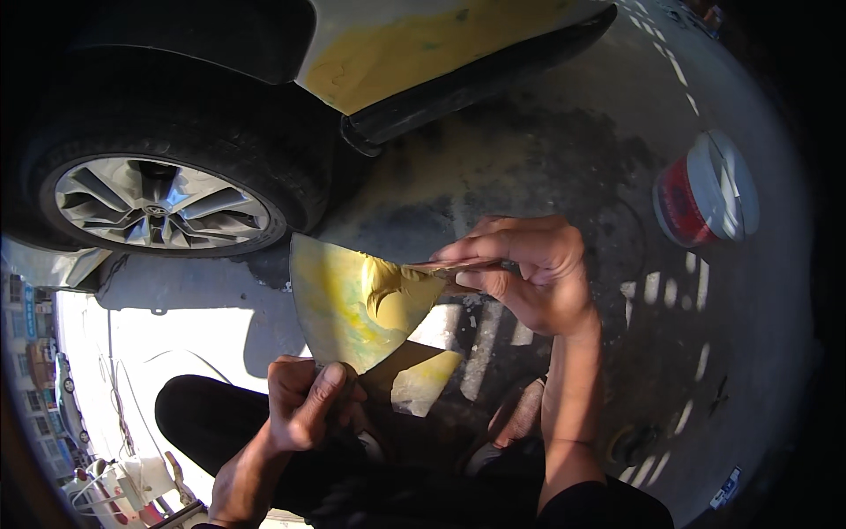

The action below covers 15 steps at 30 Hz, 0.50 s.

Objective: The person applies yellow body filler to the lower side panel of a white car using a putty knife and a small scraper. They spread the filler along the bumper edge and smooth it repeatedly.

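Note:
My left hand [313,401] grips the narrow end of a wide, fan-shaped putty knife [333,317], its blade smeared pale yellow and green. A mound of yellow putty [381,284] lies on that blade's right side. My right hand [529,269] is closed on a thin putty spreader [445,267], held nearly edge-on with its working end in the putty. Below the blades, between my feet, a flat piece [423,392] with yellow smears rests on the ground, partly shadowed.
A car wheel [159,212] fills the upper left, beside a body panel [388,48] patched with yellow filler above a dark sill [476,84]. A white-and-red bucket [687,203] stands at right. Cables and a white power strip [119,485] are at lower left. My bent legs [207,406] are below.

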Motion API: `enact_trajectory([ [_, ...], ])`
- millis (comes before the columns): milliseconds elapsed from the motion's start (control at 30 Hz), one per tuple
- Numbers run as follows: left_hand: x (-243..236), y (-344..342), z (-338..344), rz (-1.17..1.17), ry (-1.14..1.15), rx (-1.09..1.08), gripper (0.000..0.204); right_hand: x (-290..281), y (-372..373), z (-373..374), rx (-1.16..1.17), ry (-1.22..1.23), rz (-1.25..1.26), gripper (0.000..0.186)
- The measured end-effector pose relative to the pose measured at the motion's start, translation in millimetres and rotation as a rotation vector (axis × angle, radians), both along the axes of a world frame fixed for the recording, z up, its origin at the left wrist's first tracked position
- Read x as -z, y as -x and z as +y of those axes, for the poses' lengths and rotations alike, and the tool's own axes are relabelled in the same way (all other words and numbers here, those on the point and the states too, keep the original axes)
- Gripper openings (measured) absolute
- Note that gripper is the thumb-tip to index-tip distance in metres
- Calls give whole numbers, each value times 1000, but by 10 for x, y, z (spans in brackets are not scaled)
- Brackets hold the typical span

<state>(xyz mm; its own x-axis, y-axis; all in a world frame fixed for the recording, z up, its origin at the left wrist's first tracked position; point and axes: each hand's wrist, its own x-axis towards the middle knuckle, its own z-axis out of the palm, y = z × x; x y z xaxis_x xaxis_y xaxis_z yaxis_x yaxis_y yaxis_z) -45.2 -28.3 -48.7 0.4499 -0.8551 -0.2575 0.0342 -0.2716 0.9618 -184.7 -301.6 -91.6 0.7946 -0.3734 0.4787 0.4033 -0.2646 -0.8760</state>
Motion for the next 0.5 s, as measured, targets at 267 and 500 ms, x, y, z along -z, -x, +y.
enact_trajectory([
  [267, -65, -86, 17, 66, 82, 34, 50, 246, -101, 36, 32, -394, 136, 19],
  [500, -46, -52, 57, 416, -157, 294, 47, 250, -375, 208, -109, -706, 9, 17],
])
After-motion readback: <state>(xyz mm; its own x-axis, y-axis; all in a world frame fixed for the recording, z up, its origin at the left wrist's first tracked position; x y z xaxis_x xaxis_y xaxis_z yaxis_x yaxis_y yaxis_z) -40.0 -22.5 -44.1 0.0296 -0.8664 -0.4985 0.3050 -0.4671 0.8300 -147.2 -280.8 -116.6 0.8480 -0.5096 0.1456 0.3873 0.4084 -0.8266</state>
